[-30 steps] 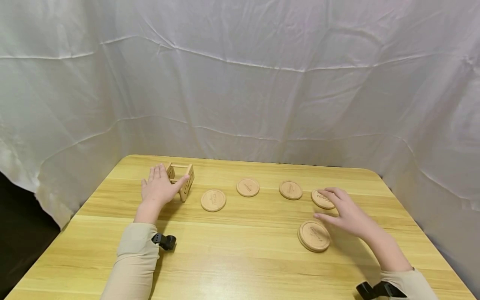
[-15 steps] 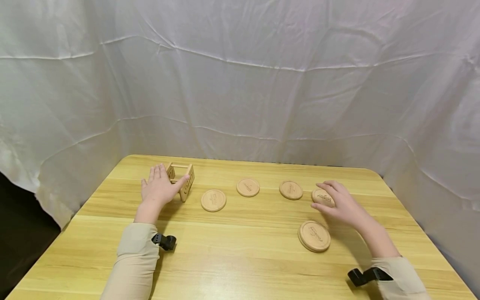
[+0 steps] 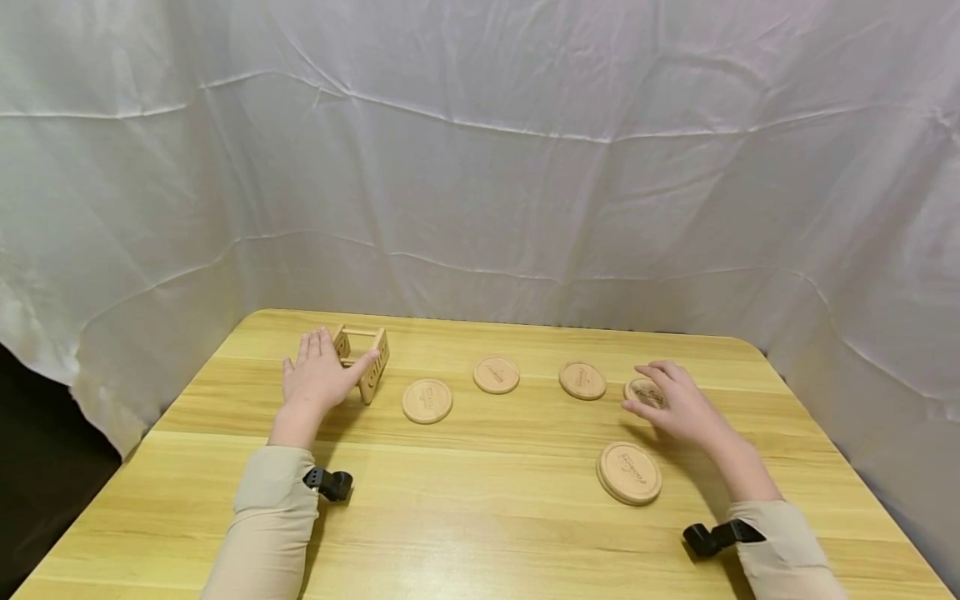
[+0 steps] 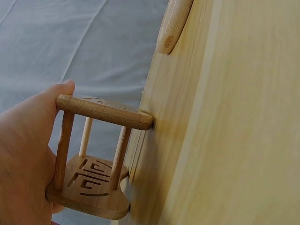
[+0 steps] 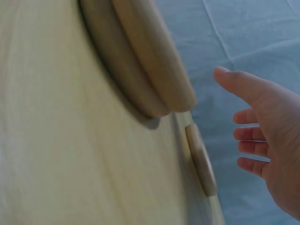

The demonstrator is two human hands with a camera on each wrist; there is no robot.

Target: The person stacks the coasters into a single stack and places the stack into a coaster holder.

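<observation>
Biggest of all, the pale curtain (image 3: 480,200) hangs in creases round the back and sides, and there's the wood-grained counter (image 3: 450,517) spread before it! Two beige sleeves reach in, left sleeve (image 3: 273,508) and right sleeve (image 3: 787,550).

Now the hands. Left hand (image 3: 318,379) is on the far left, its grip clamped across the wooden rack, thumb at one panel and fingers round the other. Right hand (image 3: 682,408) is out at the right, grip apart, thumb and fingers spread above the far right coaster, and the right wrist view shows a clear gap between thumb and fingers.

To the wooden rack (image 4: 101,112) itself: upright on the counter, two cut-out panels joined by slim posts, grey cloth visible right through the space between them.

Next, the coaster stack (image 3: 629,472), two rims showing, nearer the person than the right hand.

Then the single round ones, lying apart: left coaster (image 3: 427,401) just beside the rack, second coaster (image 3: 497,375) a little farther back, third coaster (image 3: 582,380) beyond it, and far right coaster (image 3: 643,392), partly hidden by fingers.

Smallest, the black wrist cameras (image 3: 340,485), one at each cuff.
</observation>
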